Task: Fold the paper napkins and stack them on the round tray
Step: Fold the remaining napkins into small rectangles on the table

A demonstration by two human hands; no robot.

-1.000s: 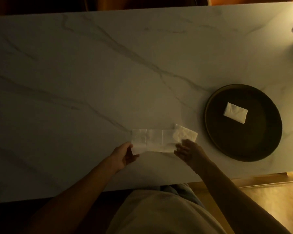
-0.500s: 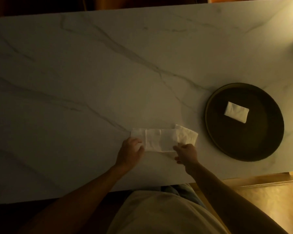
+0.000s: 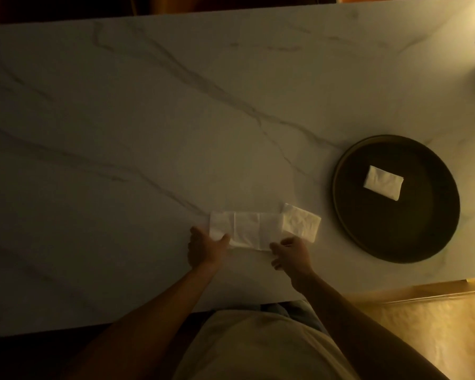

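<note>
Pinching the long napkin strip (image 3: 246,229) at both near corners: left hand (image 3: 206,249) and right hand (image 3: 292,253), fingers curled.

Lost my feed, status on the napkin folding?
Left hand pinching long napkin's left end, right hand at its right end. One folded napkin on tray. Another napkin beside it. Nothing blocking.

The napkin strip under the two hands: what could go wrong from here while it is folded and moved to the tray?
1. The napkin strip has its right end at or under a loose napkin, so folding might drag or crease that one.
2. The left hand pinches only the near left corner and the right hand the near right edge, so thin paper could tear or fold crookedly.
3. The light is dim, so aligning it on the folded napkin in the round tray may be imprecise.
</note>
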